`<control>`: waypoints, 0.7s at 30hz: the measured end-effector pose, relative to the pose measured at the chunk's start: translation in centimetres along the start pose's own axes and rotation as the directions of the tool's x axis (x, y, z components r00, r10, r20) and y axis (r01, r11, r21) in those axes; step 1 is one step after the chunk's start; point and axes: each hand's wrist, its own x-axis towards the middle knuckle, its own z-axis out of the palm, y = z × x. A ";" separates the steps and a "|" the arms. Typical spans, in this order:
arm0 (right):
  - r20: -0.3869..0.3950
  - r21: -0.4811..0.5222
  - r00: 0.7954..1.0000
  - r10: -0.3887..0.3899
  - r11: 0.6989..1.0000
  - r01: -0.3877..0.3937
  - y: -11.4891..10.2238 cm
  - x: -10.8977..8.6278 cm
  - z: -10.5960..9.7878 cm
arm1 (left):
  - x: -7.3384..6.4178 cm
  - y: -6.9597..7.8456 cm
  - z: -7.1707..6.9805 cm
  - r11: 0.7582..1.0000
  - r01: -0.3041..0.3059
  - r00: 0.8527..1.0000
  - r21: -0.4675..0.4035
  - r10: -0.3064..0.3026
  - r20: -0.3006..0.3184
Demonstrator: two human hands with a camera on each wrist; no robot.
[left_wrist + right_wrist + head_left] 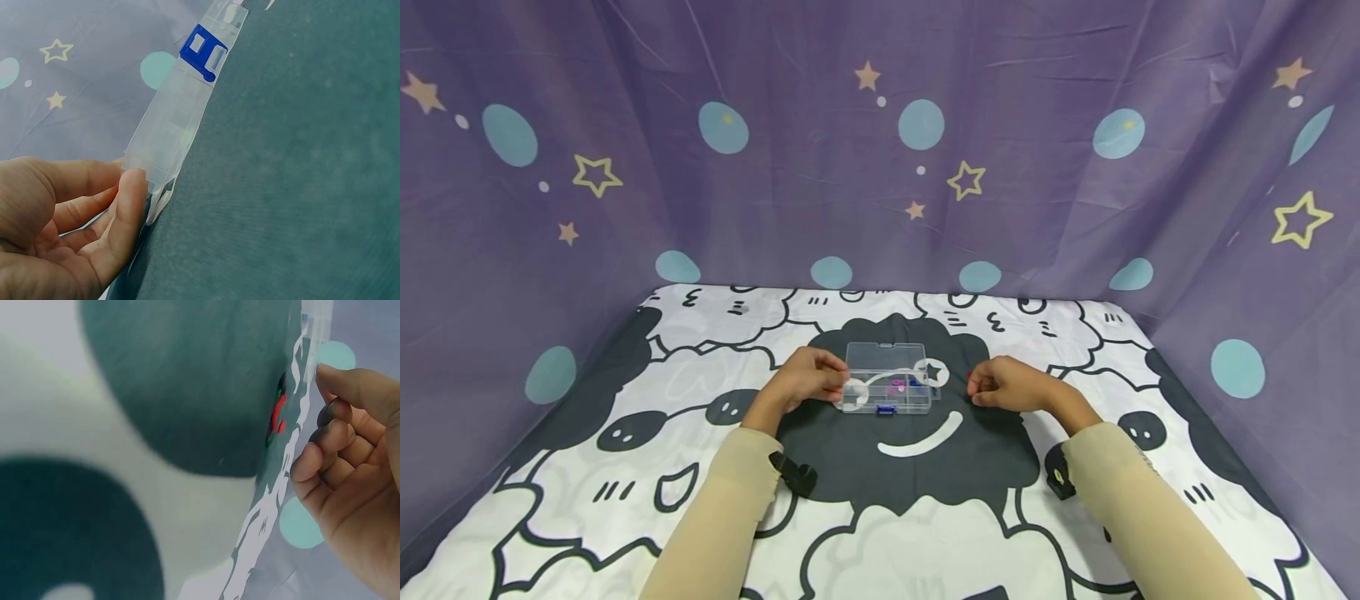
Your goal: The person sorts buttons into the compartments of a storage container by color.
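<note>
A clear plastic compartment box [867,403] lies on the dark printed patch of the cloth, its transparent lid [886,356] raised at the back. A blue latch [203,53] sits on its front wall. Small pink pieces [897,387] and blue pieces [915,382] lie in its compartments. My left hand [811,379] pinches the box's left end between thumb and fingers. Off the box's right side, my right hand [1011,383] hovers with loosely bent fingers, nothing visible between them. Beside its fingertips lie small red and green pieces [278,415], too blurred to identify.
A black-and-white cartoon cloth [917,542] covers the table. Purple curtains [820,208] with stars and dots rise behind and on both sides. Each wrist bears a black camera mount [793,473].
</note>
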 end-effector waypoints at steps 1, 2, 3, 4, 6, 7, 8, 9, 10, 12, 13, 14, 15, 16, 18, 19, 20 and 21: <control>0.004 0.000 1.000 0.004 1.000 -0.004 0.1 -0.1 0.0 | 0.0 0.0 0.0 1.000 0.001 1.000 -0.001 -0.001 0.000; 0.008 -0.004 1.000 0.004 1.000 -0.004 0.2 -0.2 -0.1 | 0.0 0.0 0.0 1.000 0.001 1.000 -0.001 -0.001 -0.001; 0.014 -0.006 1.000 0.008 1.000 -0.008 0.3 -0.3 -0.1 | -0.1 0.0 0.0 1.000 -0.001 1.000 0.001 0.001 0.000; 0.021 -0.006 1.000 0.013 1.000 -0.013 0.4 -0.4 -0.2 | -0.1 0.1 0.0 1.000 -0.002 1.000 0.002 0.002 0.001; 0.035 -0.006 0.999 0.028 1.000 -0.028 0.6 -0.5 -0.2 | 0.0 0.1 0.0 1.000 -0.004 1.000 0.003 0.004 0.001; 0.039 -0.007 0.998 0.038 0.999 -0.038 0.7 -0.6 -0.1 | 0.0 0.2 0.0 1.000 -0.004 1.000 0.003 0.004 0.002; 0.042 -0.008 0.998 0.042 0.999 -0.042 0.8 -0.6 -0.1 | 0.0 0.2 0.0 1.000 -0.006 1.000 0.004 0.006 0.002; 0.043 -0.005 0.998 0.049 0.999 -0.049 0.9 -0.6 -0.1 | 0.0 0.2 0.0 1.000 -0.007 1.000 0.004 0.007 0.003; 0.040 -0.004 0.998 0.057 0.998 -0.057 1.0 -0.6 -0.1 | 0.0 0.2 0.0 1.000 -0.009 1.000 0.004 0.009 0.004; 0.034 -0.002 0.997 0.064 0.998 -0.064 1.1 -0.6 0.0 | 0.0 0.2 0.0 1.000 -0.010 1.000 0.001 0.010 0.003; 0.035 -0.001 0.997 0.068 0.998 -0.068 1.2 -0.5 0.0 | -0.1 0.2 0.0 1.000 -0.009 1.000 -0.001 0.009 0.003; 0.036 0.004 0.997 0.074 0.997 -0.074 1.2 -0.5 0.1 | -0.1 0.1 0.0 1.000 -0.008 1.000 -0.004 0.008 0.003; 0.038 0.008 0.996 0.080 0.997 -0.080 1.3 -0.5 0.1 | -0.1 0.1 0.0 1.000 -0.006 1.000 -0.006 0.006 0.002; 0.042 0.011 0.996 0.085 0.996 -0.085 1.3 -0.4 0.2 | -0.1 0.0 0.0 1.000 -0.004 1.000 -0.008 0.004 0.002; 0.052 0.018 0.995 0.087 0.996 -0.088 1.3 -0.4 0.2 | 0.0 -0.1 0.0 1.000 -0.001 1.000 -0.008 0.001 0.002; 0.055 0.020 0.995 0.086 0.996 -0.087 1.3 -0.4 0.2 | 0.0 -0.1 0.0 1.000 -0.003 1.000 -0.005 0.003 0.002; 0.058 0.021 0.995 0.081 0.996 -0.082 1.3 -0.3 0.2 | 0.0 -0.1 0.0 1.000 -0.002 1.000 -0.004 0.002 0.001; 0.062 0.019 0.995 0.074 0.997 -0.076 1.3 -0.3 0.2 | 0.1 -0.2 0.0 1.000 -0.003 1.000 -0.001 0.003 0.000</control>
